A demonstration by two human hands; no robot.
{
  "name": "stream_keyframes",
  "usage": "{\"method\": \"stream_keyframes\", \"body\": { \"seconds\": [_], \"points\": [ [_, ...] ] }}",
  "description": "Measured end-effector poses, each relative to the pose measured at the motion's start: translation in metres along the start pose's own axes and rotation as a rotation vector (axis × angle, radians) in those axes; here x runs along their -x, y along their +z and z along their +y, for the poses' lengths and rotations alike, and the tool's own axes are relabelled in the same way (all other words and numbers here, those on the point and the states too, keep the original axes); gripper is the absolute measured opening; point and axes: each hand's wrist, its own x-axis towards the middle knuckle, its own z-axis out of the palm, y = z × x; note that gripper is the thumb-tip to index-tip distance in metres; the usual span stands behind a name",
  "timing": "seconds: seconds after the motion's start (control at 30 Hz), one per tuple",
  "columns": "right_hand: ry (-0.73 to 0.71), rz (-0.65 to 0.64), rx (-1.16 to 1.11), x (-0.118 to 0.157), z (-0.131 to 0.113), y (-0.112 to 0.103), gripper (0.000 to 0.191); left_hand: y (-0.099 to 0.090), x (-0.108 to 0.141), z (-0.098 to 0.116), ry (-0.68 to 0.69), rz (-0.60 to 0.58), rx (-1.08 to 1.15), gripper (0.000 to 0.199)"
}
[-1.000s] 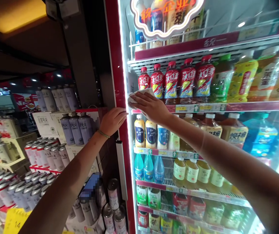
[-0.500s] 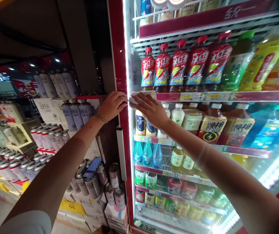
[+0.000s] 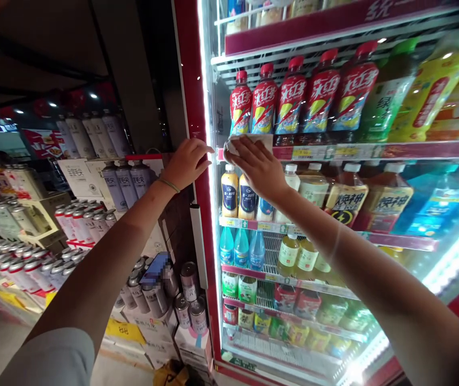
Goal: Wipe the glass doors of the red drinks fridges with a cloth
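My right hand [image 3: 255, 163] lies with fingers stretched over a pale cloth [image 3: 267, 143], pressed flat against the glass door of a lit drinks cooler. Behind the glass, red-capped bottles [image 3: 264, 99] stand just above it and cream bottles with dark labels [image 3: 229, 193] just below. My left hand [image 3: 187, 163] rests on the cooler's red door frame [image 3: 196, 115], its fingers curved over the edge by the light strip. It holds no object that I can see, and its fingertips are partly hidden.
Stacked cans and cartons [image 3: 78, 179] fill the left side. A phone [image 3: 156, 269] lies on cans at lower centre. A white handle [image 3: 199, 246] runs down the frame's side. More cans [image 3: 189, 281] stand beside the cooler's lower left.
My right hand and the cloth have moved right along the glass, away from the frame and my left hand. The left hand stays at the frame. The view has shifted slightly.
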Motion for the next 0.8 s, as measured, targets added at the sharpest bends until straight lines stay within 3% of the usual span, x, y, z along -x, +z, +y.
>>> {"method": "stream_keyframes", "body": {
  "seconds": [0.07,0.2,0.33,0.47,0.6,0.73,0.8],
  "points": [
    [-0.037,0.003,0.040,-0.003,0.008,-0.005,0.069,0.000,-0.009,0.004,0.012,0.017,-0.009,0.027],
    [0.023,0.121,0.106,-0.012,0.021,-0.018,0.070,0.001,-0.028,0.008,0.050,0.091,-0.027,0.028],
    [-0.123,0.043,0.102,-0.024,0.033,-0.034,0.067,0.001,-0.042,0.009,0.052,0.154,-0.043,0.032],
    [-0.030,0.159,0.175,-0.038,0.044,-0.049,0.063,0.001,-0.050,0.010,0.011,0.194,-0.040,0.032],
    [-0.179,0.030,0.156,-0.051,0.051,-0.059,0.062,0.003,-0.059,0.011,0.008,0.273,-0.064,0.037],
    [-0.037,0.174,0.204,-0.068,0.061,-0.070,0.065,0.004,-0.069,0.012,-0.010,0.325,-0.083,0.040],
    [-0.080,0.150,0.205,-0.077,0.066,-0.074,0.068,0.005,-0.075,0.013,-0.026,0.356,-0.091,0.039]
  ]
}}
